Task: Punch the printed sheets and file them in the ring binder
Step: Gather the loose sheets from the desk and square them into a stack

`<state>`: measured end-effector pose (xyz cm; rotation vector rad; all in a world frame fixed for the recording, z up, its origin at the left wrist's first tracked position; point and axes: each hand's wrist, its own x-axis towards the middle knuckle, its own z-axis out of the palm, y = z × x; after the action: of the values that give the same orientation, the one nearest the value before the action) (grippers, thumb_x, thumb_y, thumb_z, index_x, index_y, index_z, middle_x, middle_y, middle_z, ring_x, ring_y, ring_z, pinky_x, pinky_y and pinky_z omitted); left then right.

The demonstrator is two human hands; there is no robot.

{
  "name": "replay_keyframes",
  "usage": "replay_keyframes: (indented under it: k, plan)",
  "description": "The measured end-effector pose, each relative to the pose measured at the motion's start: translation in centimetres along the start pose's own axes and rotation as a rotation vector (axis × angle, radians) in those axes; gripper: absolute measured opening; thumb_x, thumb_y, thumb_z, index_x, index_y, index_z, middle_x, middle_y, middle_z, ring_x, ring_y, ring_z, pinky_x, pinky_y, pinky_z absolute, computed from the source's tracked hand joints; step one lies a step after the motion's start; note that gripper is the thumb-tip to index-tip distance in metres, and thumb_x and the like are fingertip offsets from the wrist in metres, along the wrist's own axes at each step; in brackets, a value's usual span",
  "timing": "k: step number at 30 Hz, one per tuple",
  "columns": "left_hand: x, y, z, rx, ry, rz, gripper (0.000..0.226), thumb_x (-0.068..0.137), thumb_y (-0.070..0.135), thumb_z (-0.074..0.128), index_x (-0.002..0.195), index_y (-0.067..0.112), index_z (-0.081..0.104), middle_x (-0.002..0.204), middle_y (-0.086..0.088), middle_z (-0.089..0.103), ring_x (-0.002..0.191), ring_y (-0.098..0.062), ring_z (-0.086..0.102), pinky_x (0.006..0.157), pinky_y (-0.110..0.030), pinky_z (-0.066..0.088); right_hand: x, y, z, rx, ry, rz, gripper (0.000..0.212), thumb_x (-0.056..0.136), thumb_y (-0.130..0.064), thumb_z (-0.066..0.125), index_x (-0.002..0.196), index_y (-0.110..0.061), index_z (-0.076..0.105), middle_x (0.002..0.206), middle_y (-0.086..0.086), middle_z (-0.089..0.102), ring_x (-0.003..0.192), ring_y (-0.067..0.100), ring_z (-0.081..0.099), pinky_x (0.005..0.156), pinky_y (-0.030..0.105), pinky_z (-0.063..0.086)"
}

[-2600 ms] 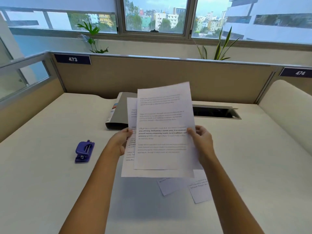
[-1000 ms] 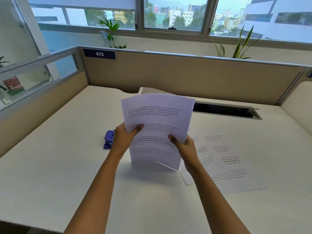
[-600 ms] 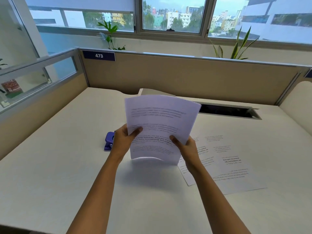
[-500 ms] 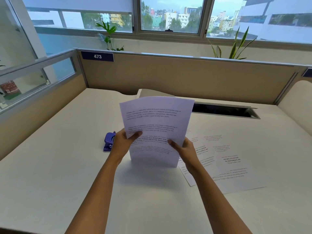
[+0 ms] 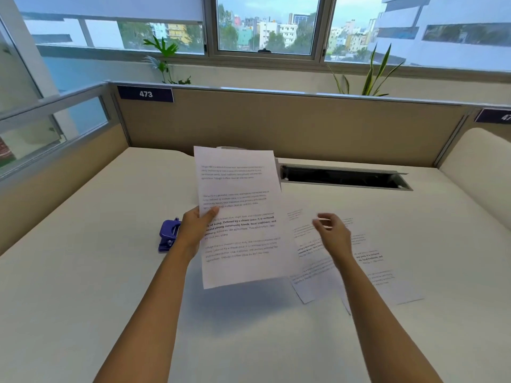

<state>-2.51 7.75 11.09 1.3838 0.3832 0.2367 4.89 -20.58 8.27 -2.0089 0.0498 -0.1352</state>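
My left hand (image 5: 195, 228) grips the left edge of a small stack of printed sheets (image 5: 240, 217), held upright above the middle of the desk. My right hand (image 5: 333, 234) hovers free to the right of the stack, fingers loosely curled with nothing in them. Under it, more printed sheets (image 5: 367, 268) lie flat on the desk. A purple hole punch (image 5: 167, 237) sits on the desk just left of my left wrist. Only a grey corner of the ring binder (image 5: 231, 148) peeks above the held stack.
A white desk (image 5: 83, 272) is bounded by tan partition walls at the back, left and right. A dark open cable slot (image 5: 343, 176) runs along the back right. Potted plants (image 5: 166, 62) stand on the window sill behind the partition.
My right hand has let go of the stack and moved right, over the sheets lying on the desk. The stack now hangs from my left hand alone, more upright and straighter.
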Motion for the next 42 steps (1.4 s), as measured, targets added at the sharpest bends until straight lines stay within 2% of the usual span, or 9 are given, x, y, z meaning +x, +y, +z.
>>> replay_keyframes:
  k: [4, 7, 10, 13, 21, 28, 37, 39, 42]
  plan:
    - [0.1, -0.4, 0.1, -0.077, -0.009, -0.073, 0.025, 0.091, 0.015, 0.057, 0.116, 0.01, 0.059, 0.097, -0.003, 0.067, 0.082, -0.017, 0.065, 0.065, -0.026, 0.059, 2.1, 4.6, -4.2, -0.381, 0.105, 0.164, 0.043, 0.087, -0.02, 0.063, 0.126, -0.007, 0.051, 0.127, 0.018, 0.056, 0.116, 0.036, 0.051, 0.094, 0.042, 0.043]
    - [0.2, -0.8, 0.0, -0.111, -0.009, -0.101, 0.028, 0.091, 0.015, 0.058, 0.118, 0.008, 0.059, 0.095, -0.003, 0.068, 0.082, -0.018, 0.065, 0.062, -0.025, 0.059, 2.5, 6.4, -6.8, -0.603, 0.092, 0.331, 0.059, 0.084, -0.027, 0.067, 0.135, -0.008, 0.043, 0.136, 0.021, 0.045, 0.125, 0.039, 0.041, 0.1, 0.045, 0.038]
    - [0.4, -1.0, -0.1, -0.118, -0.015, -0.114, 0.032, 0.09, 0.015, 0.058, 0.121, 0.006, 0.058, 0.099, -0.006, 0.068, 0.083, -0.02, 0.065, 0.062, -0.026, 0.06, 2.5, 7.3, -8.4, -0.695, 0.017, 0.471, 0.076, 0.079, -0.042, 0.07, 0.136, -0.005, 0.038, 0.14, 0.021, 0.037, 0.129, 0.038, 0.034, 0.103, 0.045, 0.034]
    - [0.7, -1.1, -0.1, -0.127, -0.012, -0.113, 0.034, 0.09, 0.015, 0.058, 0.122, 0.005, 0.057, 0.104, -0.006, 0.068, 0.083, -0.02, 0.065, 0.063, -0.026, 0.06, 2.4, 7.9, -9.0, -0.727, -0.001, 0.49, 0.082, 0.074, -0.05, 0.072, 0.133, -0.002, 0.04, 0.138, 0.021, 0.038, 0.129, 0.036, 0.034, 0.103, 0.044, 0.034]
    - [1.2, -1.2, 0.3, -0.123, -0.029, -0.112, 0.032, 0.09, 0.015, 0.058, 0.121, 0.006, 0.058, 0.097, -0.004, 0.067, 0.084, -0.02, 0.065, 0.063, -0.026, 0.06, 2.5, 7.5, -9.8, -0.767, -0.043, 0.5, 0.085, 0.069, -0.059, 0.071, 0.128, -0.003, 0.043, 0.133, 0.022, 0.04, 0.125, 0.037, 0.038, 0.101, 0.04, 0.036]
    - [1.6, -1.3, 0.5, -0.086, -0.04, -0.1, 0.032, 0.09, 0.015, 0.059, 0.121, 0.008, 0.059, 0.103, -0.005, 0.068, 0.09, -0.021, 0.065, 0.083, -0.038, 0.054, 3.4, 7.8, -10.8, -0.726, -0.029, 0.544, 0.096, 0.062, -0.057, 0.078, 0.129, -0.001, 0.039, 0.134, 0.023, 0.037, 0.127, 0.038, 0.033, 0.101, 0.044, 0.036]
    - [1.9, -1.3, 1.4, -0.074, -0.044, -0.1, 0.02, 0.09, 0.016, 0.059, 0.11, 0.013, 0.062, 0.098, -0.002, 0.069, 0.087, -0.019, 0.066, 0.078, -0.036, 0.056, 4.8, 8.4, -11.3, -0.653, -0.099, 0.568, 0.105, 0.057, -0.053, 0.083, 0.133, 0.0, 0.033, 0.135, 0.018, 0.044, 0.127, 0.036, 0.04, 0.102, 0.04, 0.037]
    - [2.0, -1.3, 1.6, -0.076, -0.045, -0.104, 0.018, 0.09, 0.016, 0.059, 0.107, 0.015, 0.063, 0.098, -0.002, 0.069, 0.088, -0.019, 0.066, 0.079, -0.036, 0.055, 5.3, 8.7, -11.4, -0.624, -0.144, 0.587, 0.1, 0.056, -0.048, 0.086, 0.13, 0.001, 0.04, 0.129, 0.018, 0.052, 0.12, 0.035, 0.048, 0.097, 0.038, 0.042]
    - [2.1, -1.4, 1.9, -0.07, -0.051, -0.108, 0.022, 0.09, 0.016, 0.06, 0.111, 0.013, 0.062, 0.102, -0.004, 0.069, 0.091, -0.021, 0.066, 0.083, -0.039, 0.054, 5.4, 8.2, -11.5, -0.56, -0.17, 0.583, 0.071, 0.063, -0.032, 0.086, 0.117, 0.003, 0.055, 0.108, 0.016, 0.06, 0.098, 0.03, 0.054, 0.08, 0.032, 0.042]
